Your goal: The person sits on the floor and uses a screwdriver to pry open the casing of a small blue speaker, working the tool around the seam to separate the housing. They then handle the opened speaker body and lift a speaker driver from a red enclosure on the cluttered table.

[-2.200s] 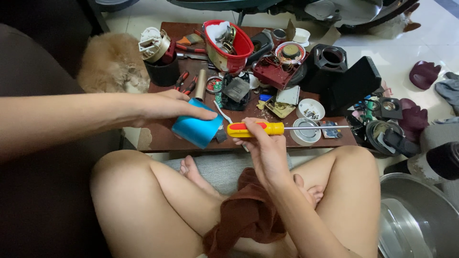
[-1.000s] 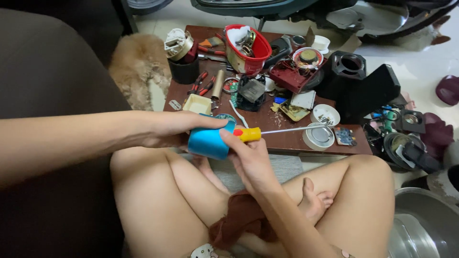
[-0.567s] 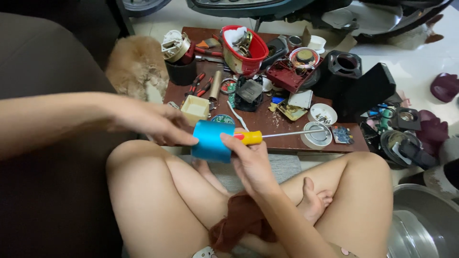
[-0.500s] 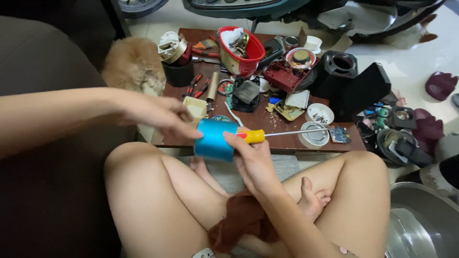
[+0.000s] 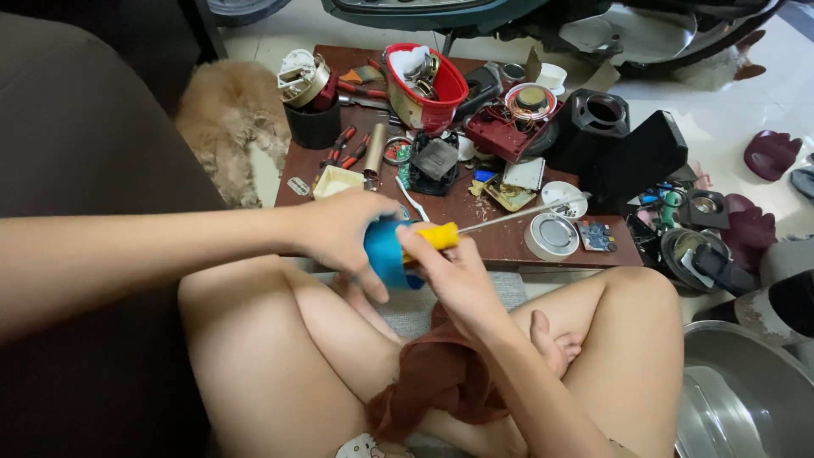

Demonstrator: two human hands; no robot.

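Observation:
My left hand [image 5: 343, 233] wraps around a blue rounded object [image 5: 386, 252] just above my knees. My right hand [image 5: 454, 276] presses against the same blue object and grips a screwdriver [image 5: 475, 227] by its yellow handle; the thin metal shaft points right over the low brown table [image 5: 500, 246]. I sit cross-legged in front of the table, with a dark red cloth [image 5: 432, 382] in my lap.
The table holds a red bowl of parts [image 5: 424, 85], a black cup [image 5: 312, 125], a black speaker box [image 5: 627, 161], a small circuit board [image 5: 596, 236], a round white lid [image 5: 551, 236] and red-handled pliers [image 5: 343, 146]. A furry animal [image 5: 229, 119] lies at the left. A metal basin [image 5: 746, 399] sits at the lower right.
My left hand briefly slid off the blue object, then closed around it again. The blue object and the screwdriver stayed in front of my knees, held by my right hand.

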